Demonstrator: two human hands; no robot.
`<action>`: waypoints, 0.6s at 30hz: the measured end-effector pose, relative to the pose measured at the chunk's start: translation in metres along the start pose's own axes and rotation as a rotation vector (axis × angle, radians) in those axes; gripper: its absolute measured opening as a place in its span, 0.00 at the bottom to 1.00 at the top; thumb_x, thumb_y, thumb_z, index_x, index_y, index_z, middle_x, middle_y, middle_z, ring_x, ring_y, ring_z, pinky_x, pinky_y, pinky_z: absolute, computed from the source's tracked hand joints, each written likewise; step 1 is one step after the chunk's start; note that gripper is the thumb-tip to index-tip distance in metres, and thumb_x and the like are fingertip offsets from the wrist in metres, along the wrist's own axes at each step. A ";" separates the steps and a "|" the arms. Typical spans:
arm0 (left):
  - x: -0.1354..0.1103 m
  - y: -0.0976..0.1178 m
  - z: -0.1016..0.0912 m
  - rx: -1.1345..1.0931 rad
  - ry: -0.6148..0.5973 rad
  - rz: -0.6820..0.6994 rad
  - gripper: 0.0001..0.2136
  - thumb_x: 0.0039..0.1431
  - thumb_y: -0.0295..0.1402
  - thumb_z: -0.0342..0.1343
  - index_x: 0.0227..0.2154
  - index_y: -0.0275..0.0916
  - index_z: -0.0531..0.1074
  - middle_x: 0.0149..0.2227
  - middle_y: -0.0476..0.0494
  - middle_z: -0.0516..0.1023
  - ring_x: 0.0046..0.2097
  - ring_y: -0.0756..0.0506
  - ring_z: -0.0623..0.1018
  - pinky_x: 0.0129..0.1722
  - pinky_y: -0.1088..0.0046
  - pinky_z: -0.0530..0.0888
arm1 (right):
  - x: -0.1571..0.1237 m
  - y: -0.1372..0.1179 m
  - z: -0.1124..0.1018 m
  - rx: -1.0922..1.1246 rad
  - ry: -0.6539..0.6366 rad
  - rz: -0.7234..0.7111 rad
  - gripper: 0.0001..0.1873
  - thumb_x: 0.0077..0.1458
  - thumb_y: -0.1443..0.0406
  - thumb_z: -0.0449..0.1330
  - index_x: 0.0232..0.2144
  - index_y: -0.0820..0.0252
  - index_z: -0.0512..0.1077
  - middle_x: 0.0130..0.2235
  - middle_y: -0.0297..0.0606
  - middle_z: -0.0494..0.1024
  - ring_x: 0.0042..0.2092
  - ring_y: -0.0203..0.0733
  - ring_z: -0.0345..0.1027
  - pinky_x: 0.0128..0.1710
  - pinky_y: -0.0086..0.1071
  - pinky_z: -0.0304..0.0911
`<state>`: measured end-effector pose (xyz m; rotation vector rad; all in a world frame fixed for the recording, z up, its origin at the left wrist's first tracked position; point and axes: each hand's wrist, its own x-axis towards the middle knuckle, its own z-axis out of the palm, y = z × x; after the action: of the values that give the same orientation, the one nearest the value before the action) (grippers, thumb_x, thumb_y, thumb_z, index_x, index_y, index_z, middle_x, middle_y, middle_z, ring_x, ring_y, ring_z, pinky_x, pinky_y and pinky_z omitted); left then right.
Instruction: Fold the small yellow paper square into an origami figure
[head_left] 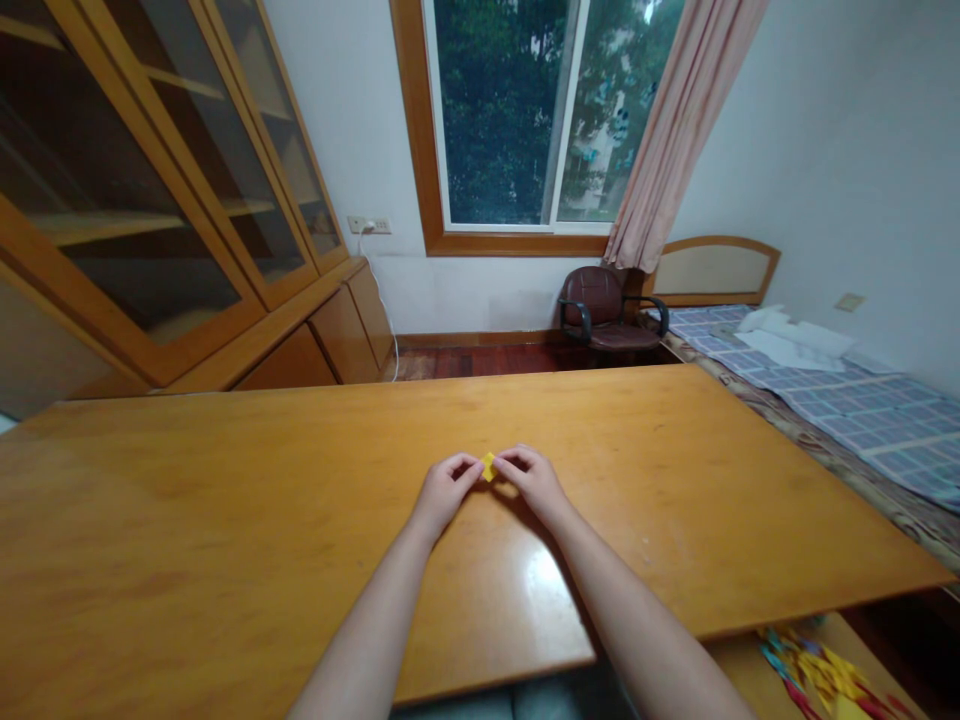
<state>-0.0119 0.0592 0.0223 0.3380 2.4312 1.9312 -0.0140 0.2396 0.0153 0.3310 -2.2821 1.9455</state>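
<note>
From the head camera, then, and right in the centre of the frame it's a tiny yellow piece [489,467], its side edges covered by fingertips, too small to tell whether it's paper or something else! Down in the lower right corner, a jumble of colourful strips [825,672], yellow, red and blue, runs off the bottom of the picture, its separate pieces hard to make out; the wooden table [247,530] is cut off at the left, and a dark grey surface [517,703] at the bottom edge shows too little to name. Now the hands: both forearms, cropped by the lower edge, reach up the frame and angle inward to meet over the tabletop. The left hand [446,492] pinches the yellow piece's left side, thumb against forefinger, the other fingers tucked mostly out of sight; the right hand [534,480] mirrors it, pinching the right side, knuckles raised, wrist bent, and between those two pinches sits the piece, just left of the right thumb
</note>
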 end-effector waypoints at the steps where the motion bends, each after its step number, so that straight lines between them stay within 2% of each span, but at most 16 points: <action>1: 0.000 0.000 0.000 0.019 -0.017 0.005 0.11 0.56 0.40 0.56 0.28 0.37 0.75 0.28 0.46 0.79 0.33 0.46 0.77 0.37 0.73 0.72 | 0.000 0.000 0.000 -0.014 -0.004 -0.004 0.11 0.53 0.58 0.63 0.28 0.60 0.77 0.30 0.36 0.77 0.33 0.39 0.69 0.36 0.31 0.63; 6: -0.001 0.000 0.001 0.090 -0.058 0.025 0.11 0.57 0.40 0.56 0.29 0.37 0.75 0.29 0.46 0.80 0.34 0.46 0.77 0.37 0.73 0.71 | -0.001 -0.002 -0.001 -0.058 0.001 -0.030 0.10 0.54 0.59 0.62 0.26 0.60 0.77 0.29 0.35 0.76 0.33 0.39 0.68 0.36 0.31 0.62; 18: 0.000 0.001 0.004 0.027 -0.061 -0.020 0.10 0.55 0.39 0.56 0.25 0.37 0.73 0.26 0.46 0.79 0.31 0.47 0.77 0.35 0.73 0.71 | -0.002 0.000 0.004 -0.234 0.039 -0.084 0.11 0.57 0.64 0.57 0.23 0.59 0.69 0.27 0.32 0.71 0.32 0.37 0.65 0.34 0.30 0.58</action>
<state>-0.0111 0.0632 0.0220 0.3664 2.4156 1.8535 -0.0120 0.2354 0.0143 0.3521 -2.3968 1.6103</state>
